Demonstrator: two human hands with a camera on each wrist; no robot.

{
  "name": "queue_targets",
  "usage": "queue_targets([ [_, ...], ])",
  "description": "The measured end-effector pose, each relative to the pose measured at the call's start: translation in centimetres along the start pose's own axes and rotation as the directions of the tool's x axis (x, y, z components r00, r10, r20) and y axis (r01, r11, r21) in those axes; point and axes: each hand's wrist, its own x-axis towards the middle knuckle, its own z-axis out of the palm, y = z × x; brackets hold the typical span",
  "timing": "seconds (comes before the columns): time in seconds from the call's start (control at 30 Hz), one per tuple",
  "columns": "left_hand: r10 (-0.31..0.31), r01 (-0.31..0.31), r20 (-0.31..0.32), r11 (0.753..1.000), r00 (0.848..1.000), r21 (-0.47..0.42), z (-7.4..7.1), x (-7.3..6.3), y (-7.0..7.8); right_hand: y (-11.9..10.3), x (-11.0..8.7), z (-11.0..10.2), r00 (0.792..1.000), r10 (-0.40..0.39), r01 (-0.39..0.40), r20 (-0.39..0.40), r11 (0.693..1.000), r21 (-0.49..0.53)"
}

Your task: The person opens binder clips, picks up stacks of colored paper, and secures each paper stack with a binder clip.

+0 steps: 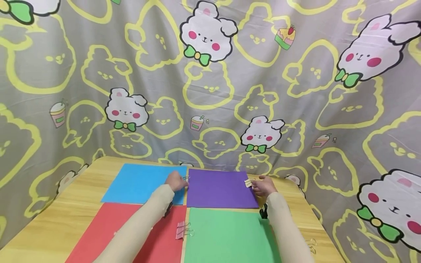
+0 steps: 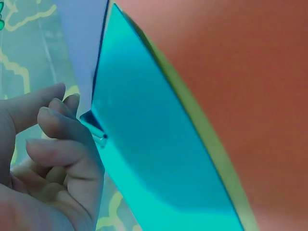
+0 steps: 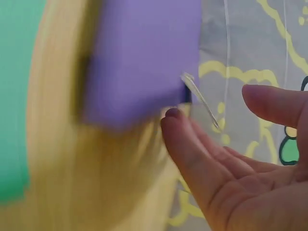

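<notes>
My left hand (image 1: pixel 176 181) is at the inner edge of a blue sheet (image 1: pixel 141 182). In the left wrist view its loosely bent fingers (image 2: pixel 62 127) lie beside a binder clip (image 2: pixel 96 129) on that edge, with nothing visible between them. My right hand (image 1: pixel 264 186) is by the right edge of a purple sheet (image 1: pixel 220 188), where a pale binder clip (image 1: pixel 248 183) is attached. In the right wrist view, thumb and fingers (image 3: pixel 192 149) are spread apart, one fingertip close to the clip's wire handle (image 3: pixel 204 103).
A red sheet (image 1: pixel 164 237) and a green sheet (image 1: pixel 230 233) lie nearer on the wooden table (image 1: pixel 42 226). A pink binder clip (image 1: pixel 180 230) sits at the red sheet's edge. Wire handles (image 1: pixel 311 246) show at the right. A patterned curtain (image 1: pixel 210 87) hangs behind.
</notes>
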Motion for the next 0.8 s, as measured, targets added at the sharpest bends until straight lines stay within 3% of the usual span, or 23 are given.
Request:
queue_targets([
  [0.13, 0.057, -0.057, 0.027, 0.998, 0.998, 0.021, -0.6, -0.7, 0.3, -0.5, -0.9, -1.2, 0.999, -0.034, 0.034, -0.001, 0.996, -0.082],
  [0.23, 0.132, -0.135, 0.047, 0.988, 0.990, 0.078, -1.0, -1.5, 1.0, -1.2, -2.0, -2.3, 0.997, -0.078, 0.078, 0.010, 0.994, -0.074],
  [0.37, 0.228, -0.243, 0.104, 0.955, 0.968, 0.168, -1.3, -3.0, 2.7, -1.8, -3.9, -4.1, 0.988, -0.153, 0.155, 0.030, 0.984, -0.091],
  [0.5, 0.294, -0.331, 0.182, 0.917, 0.938, 0.224, -0.6, -4.9, 4.5, -1.5, -6.0, -6.1, 0.972, -0.234, 0.234, 0.026, 0.952, -0.197],
  [0.6, 0.333, -0.389, 0.228, 0.879, 0.915, 0.275, 0.5, -7.0, 5.3, -0.6, -7.6, -7.3, 0.964, -0.264, 0.261, 0.027, 0.924, -0.280],
  [0.67, 0.355, -0.427, 0.256, 0.842, 0.899, 0.331, 1.5, -8.6, 5.5, 0.2, -8.7, -7.9, 0.964, -0.263, 0.259, 0.032, 0.908, -0.330],
  [0.8, 0.364, -0.464, 0.291, 0.755, 0.885, 0.464, 3.2, -11.3, 5.0, 1.7, -10.6, -8.8, 0.967, -0.251, 0.247, 0.049, 0.867, -0.433],
])
